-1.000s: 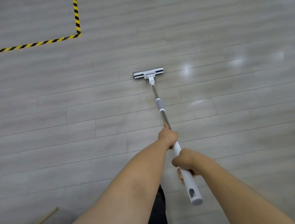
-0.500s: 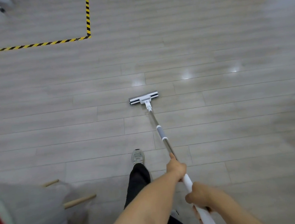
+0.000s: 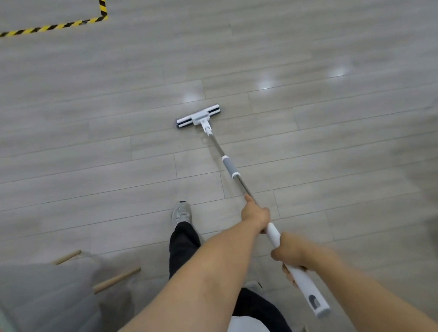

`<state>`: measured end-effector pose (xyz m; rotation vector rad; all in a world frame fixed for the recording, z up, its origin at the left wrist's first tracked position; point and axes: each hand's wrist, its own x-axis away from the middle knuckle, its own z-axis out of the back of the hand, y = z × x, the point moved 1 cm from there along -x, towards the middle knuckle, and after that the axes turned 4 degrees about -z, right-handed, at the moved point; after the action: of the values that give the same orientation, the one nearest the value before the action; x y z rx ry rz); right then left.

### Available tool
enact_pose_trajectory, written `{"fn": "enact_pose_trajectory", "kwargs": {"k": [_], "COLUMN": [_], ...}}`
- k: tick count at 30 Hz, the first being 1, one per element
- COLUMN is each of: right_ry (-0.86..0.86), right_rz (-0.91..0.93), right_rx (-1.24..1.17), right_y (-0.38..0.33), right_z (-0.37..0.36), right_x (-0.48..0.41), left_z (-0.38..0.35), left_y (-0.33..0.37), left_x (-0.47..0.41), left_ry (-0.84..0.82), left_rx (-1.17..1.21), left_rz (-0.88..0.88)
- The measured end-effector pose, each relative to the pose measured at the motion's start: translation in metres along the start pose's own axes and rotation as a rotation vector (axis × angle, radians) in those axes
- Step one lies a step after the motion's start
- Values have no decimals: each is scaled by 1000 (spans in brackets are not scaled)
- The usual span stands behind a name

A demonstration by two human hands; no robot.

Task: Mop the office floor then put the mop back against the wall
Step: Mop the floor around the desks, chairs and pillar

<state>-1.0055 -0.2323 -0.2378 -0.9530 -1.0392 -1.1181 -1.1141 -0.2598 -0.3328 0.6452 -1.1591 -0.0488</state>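
Yellow-black hazard tape [image 3: 41, 28]; grey chair [image 3: 47, 300] with wooden legs [image 3: 116, 280]

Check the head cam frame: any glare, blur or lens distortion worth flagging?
Head view: three glare spots on the floor just beyond the mop head; floor planks bow from wide-angle distortion; right edge and the grey seat at lower left are smeared with blur; left hand and right hand on the mop handle stay fairly sharp.
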Motion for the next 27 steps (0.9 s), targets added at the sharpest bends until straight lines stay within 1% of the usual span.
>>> {"fn": "enact_pose_trajectory", "kwargs": {"k": [4, 7, 10, 16, 19, 21, 23, 27], "right_ry": [-8, -24, -55, -97, -136, -139, -137, -143], "right_rz": [17, 21, 24, 71, 59, 64, 52, 26], "right_rx": [-30, -85, -151, -292, -363, -373, -376, -381], "right_y": [-73, -144, -229, -421, -491, -516, -525, -513], "right_z": [11, 24, 46, 88, 100, 100, 97, 83], "right_x": [-24, -46, -70, -119, -135, -145, -151, -152], "left_z": [62, 121, 189, 352, 411, 432, 440, 431], "left_y": [20, 39, 67, 138, 159, 165, 164, 149], "left_x": [-46, -93, -149, -257, -295, -308, -315, -305], "left_ry": [15, 23, 34, 94, 79, 68, 60, 57], "left_rx": [-23, -32, -53, -77, -74, -62, -73, -126], "left_rz": [-31, -52, -68, -119, -107, -100, -99, -100]}}
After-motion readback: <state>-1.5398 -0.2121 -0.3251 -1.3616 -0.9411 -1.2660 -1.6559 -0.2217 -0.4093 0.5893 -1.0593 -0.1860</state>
